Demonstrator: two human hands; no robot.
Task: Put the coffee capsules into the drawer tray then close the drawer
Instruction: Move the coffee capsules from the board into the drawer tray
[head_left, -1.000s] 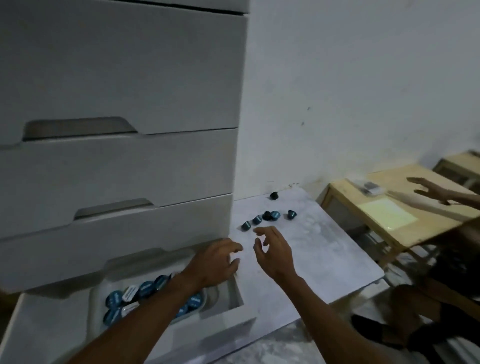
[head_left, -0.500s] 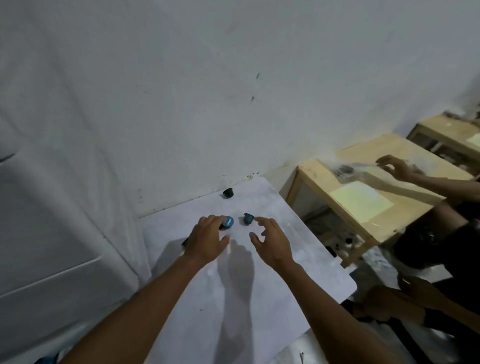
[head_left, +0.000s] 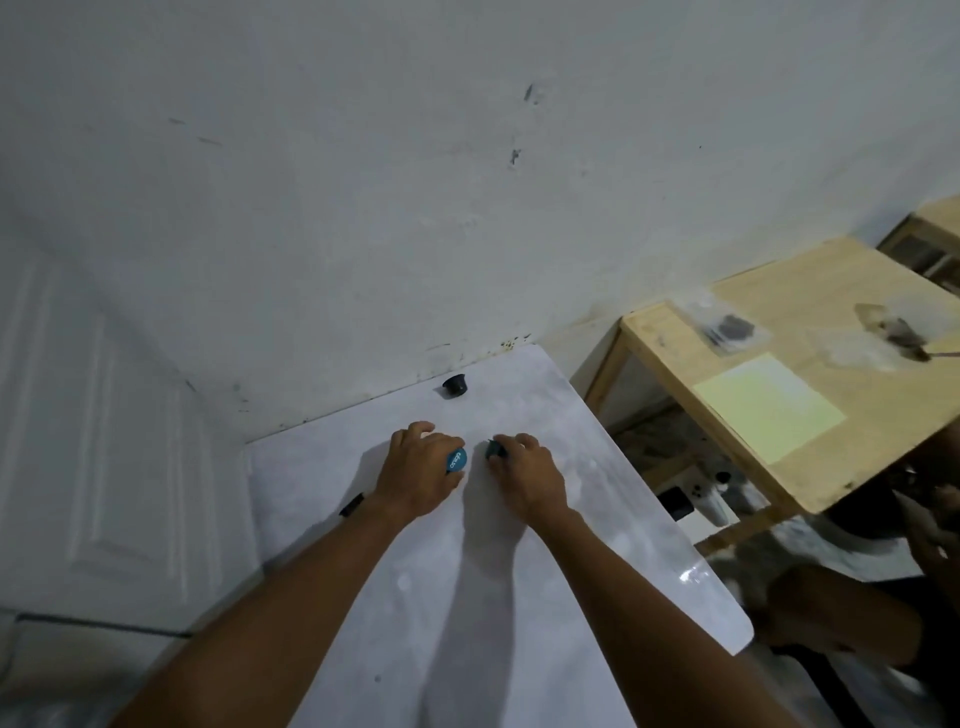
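Observation:
My left hand (head_left: 421, 470) lies on the white tabletop (head_left: 467, 597), fingers curled over coffee capsules; a blue capsule lid (head_left: 456, 461) shows at its thumb side. My right hand (head_left: 527, 475) is beside it, fingertips pinched on a dark blue capsule (head_left: 493, 450). A lone black capsule (head_left: 455, 385) stands near the wall, beyond both hands. A dark capsule edge (head_left: 351, 505) peeks out by my left wrist. The drawer and its tray are out of view.
The white drawer cabinet (head_left: 104, 441) stands at the left, touching the table. A wooden table (head_left: 779, 405) with a yellow sheet and small bags sits at the right. Another person's arm (head_left: 831, 618) is at the lower right.
The view swung from the open drawer up to the table. Both hands moved forward onto the loose capsules and closed on them; my right hand now pinches one.

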